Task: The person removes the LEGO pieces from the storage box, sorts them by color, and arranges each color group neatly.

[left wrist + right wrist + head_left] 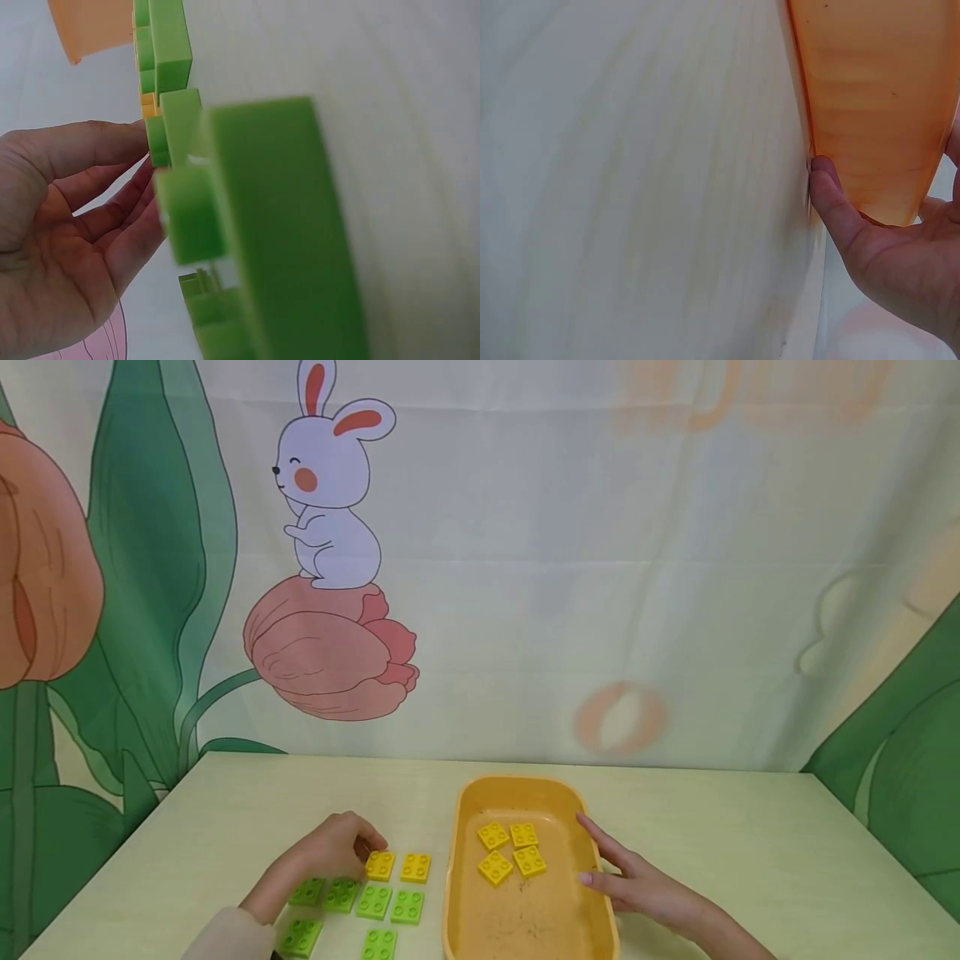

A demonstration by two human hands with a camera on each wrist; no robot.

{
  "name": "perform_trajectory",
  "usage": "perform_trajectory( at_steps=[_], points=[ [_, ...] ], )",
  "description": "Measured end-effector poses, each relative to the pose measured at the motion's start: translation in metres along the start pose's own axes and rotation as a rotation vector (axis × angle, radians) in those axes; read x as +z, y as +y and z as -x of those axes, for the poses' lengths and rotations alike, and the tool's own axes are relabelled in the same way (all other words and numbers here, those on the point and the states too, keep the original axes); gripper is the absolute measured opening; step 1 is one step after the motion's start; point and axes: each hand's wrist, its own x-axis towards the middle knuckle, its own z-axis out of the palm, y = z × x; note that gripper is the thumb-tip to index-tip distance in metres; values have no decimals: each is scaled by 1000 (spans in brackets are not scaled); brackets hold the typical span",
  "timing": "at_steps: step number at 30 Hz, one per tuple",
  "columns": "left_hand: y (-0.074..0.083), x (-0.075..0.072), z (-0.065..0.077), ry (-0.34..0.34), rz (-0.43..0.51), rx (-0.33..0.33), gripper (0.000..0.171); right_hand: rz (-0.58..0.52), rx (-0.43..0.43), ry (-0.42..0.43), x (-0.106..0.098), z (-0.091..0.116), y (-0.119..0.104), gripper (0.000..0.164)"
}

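My left hand [341,846] pinches a yellow building brick [380,865] at the left of the tray, its fingertips at the brick's far and left sides. In the left wrist view, green bricks [277,217] partly hide those fingertips. A second yellow brick [416,867] lies just right of the pinched one. With my right hand [637,885] I hold the right wall of an orange-yellow tray [525,927], thumb and a finger over its rim. Lower on the wall, the right wrist view shows a fingertip [825,166] near the tabletop. Inside the tray lie several yellow bricks [529,861].
Several light green bricks [373,901] lie in loose rows in front of the left hand, one group close under the left wrist. The pale tabletop [750,843] ends at a back edge against a printed curtain [510,568] with a rabbit and tulips.
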Motion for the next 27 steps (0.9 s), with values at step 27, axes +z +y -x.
perform_trajectory(
  at_steps=[27],
  points=[
    [9,-13,17,70,175,201,39,22,3,6,0,1,0,71]
  ],
)
